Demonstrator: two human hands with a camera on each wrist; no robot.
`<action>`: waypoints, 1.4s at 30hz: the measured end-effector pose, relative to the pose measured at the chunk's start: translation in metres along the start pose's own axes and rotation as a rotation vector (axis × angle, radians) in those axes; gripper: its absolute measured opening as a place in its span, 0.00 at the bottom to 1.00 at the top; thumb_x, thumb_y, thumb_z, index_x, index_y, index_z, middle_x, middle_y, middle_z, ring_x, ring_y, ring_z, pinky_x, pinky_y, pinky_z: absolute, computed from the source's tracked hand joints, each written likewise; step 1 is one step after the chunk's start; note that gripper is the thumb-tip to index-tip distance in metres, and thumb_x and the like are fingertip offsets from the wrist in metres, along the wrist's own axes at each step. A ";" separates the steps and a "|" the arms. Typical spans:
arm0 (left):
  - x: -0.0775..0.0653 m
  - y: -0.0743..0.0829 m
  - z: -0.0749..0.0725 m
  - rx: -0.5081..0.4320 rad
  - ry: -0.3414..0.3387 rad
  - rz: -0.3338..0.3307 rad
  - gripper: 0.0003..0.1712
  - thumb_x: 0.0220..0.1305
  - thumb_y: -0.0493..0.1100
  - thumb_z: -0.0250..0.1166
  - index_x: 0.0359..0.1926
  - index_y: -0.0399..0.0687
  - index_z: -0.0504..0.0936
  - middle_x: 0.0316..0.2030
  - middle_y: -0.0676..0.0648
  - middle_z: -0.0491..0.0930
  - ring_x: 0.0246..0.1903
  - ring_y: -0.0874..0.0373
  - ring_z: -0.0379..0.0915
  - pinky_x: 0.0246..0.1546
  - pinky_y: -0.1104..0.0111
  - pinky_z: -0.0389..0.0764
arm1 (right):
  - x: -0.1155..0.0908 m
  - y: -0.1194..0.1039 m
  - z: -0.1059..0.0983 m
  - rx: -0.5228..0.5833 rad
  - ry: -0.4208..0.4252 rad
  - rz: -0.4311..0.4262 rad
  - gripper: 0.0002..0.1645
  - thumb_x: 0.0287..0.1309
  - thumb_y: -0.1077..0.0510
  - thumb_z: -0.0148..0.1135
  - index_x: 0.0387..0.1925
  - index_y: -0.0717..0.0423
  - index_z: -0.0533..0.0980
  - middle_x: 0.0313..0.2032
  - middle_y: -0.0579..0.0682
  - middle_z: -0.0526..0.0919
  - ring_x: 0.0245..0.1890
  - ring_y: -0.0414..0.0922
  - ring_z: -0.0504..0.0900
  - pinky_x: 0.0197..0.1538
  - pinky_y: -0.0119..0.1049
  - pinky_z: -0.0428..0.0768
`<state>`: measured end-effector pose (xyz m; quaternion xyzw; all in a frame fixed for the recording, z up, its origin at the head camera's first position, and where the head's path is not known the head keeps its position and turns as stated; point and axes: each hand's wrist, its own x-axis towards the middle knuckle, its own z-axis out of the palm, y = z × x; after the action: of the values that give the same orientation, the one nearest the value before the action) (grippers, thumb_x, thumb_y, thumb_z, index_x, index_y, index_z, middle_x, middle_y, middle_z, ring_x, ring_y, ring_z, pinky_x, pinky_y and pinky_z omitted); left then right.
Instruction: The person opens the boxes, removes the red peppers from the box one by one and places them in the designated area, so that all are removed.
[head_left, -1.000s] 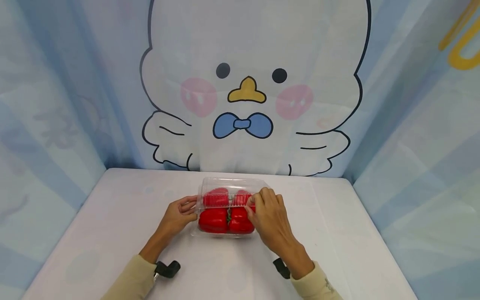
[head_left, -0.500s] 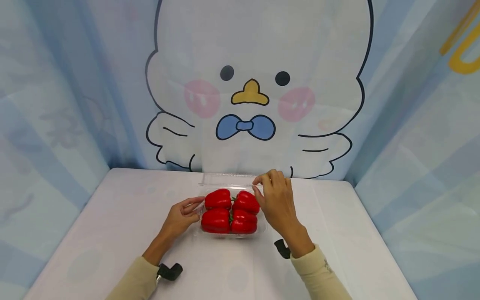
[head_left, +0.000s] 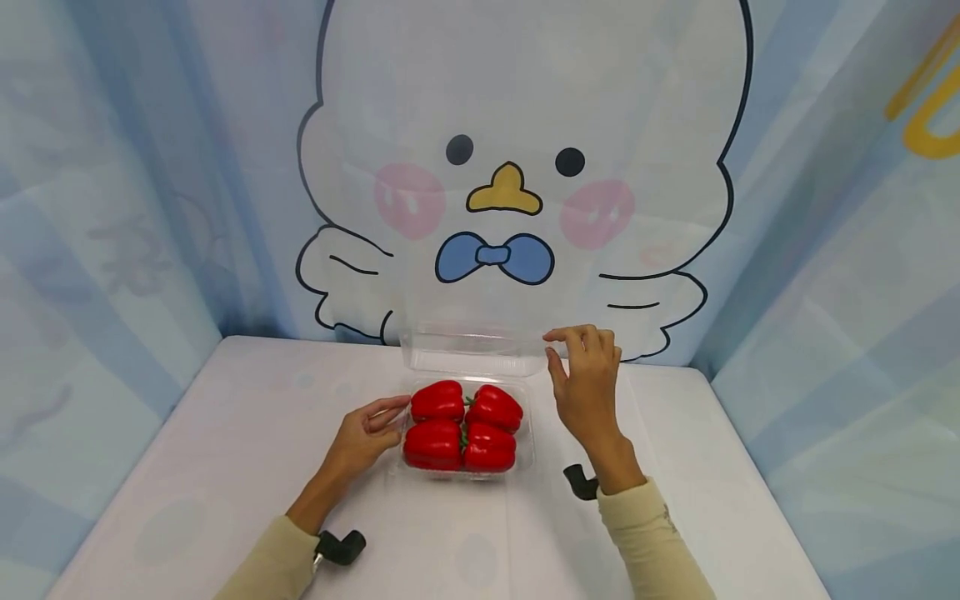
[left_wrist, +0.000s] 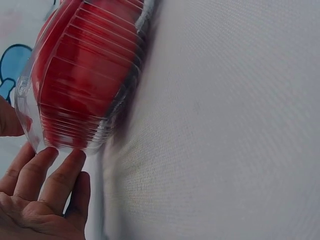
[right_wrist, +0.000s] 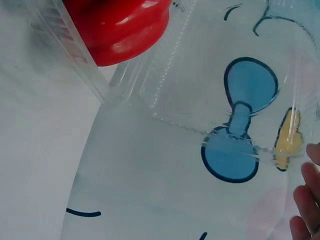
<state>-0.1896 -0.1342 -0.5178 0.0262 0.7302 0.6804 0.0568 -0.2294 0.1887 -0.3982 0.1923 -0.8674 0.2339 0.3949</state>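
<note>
Left hand (head_left: 360, 433): fingers mostly extended, fingertips touching the container's left end, thumb beside its rim.
Clear container (head_left: 528, 442): on the white table (head_left: 225, 500), between the two hands.
Red peppers (head_left: 490, 447): four, lying two by two inside the container.
Lid (head_left: 472, 362): raised along the container's far side, in front of the bird-print backdrop (head_left: 495, 100).
Right hand (head_left: 588, 375): thumb and forefinger apart at the lid's right edge; contact unclear.

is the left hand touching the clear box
Touching. The left wrist view shows the left hand with its fingers meeting the near end of the clear box.
</note>
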 end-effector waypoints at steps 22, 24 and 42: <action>-0.001 -0.003 0.000 -0.026 0.002 0.007 0.33 0.68 0.29 0.65 0.73 0.40 0.74 0.74 0.38 0.74 0.75 0.41 0.70 0.62 0.68 0.83 | -0.006 0.041 0.040 0.365 -0.221 0.220 0.21 0.70 0.69 0.64 0.61 0.62 0.73 0.58 0.60 0.78 0.59 0.57 0.81 0.60 0.60 0.84; -0.001 -0.002 0.000 -0.025 -0.001 0.012 0.33 0.68 0.29 0.65 0.73 0.39 0.74 0.74 0.38 0.74 0.75 0.41 0.70 0.62 0.68 0.83 | -0.007 0.044 0.044 0.373 -0.242 0.229 0.22 0.70 0.69 0.64 0.62 0.61 0.72 0.59 0.60 0.78 0.59 0.58 0.81 0.61 0.60 0.84; -0.002 -0.001 0.002 -0.027 -0.002 0.025 0.34 0.69 0.29 0.66 0.75 0.38 0.72 0.75 0.37 0.72 0.75 0.40 0.68 0.62 0.67 0.83 | -0.024 0.061 0.065 0.362 -0.516 0.362 0.33 0.72 0.63 0.65 0.74 0.58 0.67 0.72 0.61 0.71 0.69 0.62 0.78 0.67 0.57 0.84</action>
<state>-0.1877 -0.1326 -0.5185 0.0352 0.7204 0.6909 0.0492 -0.2856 0.2060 -0.4698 0.1551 -0.9030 0.3936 0.0747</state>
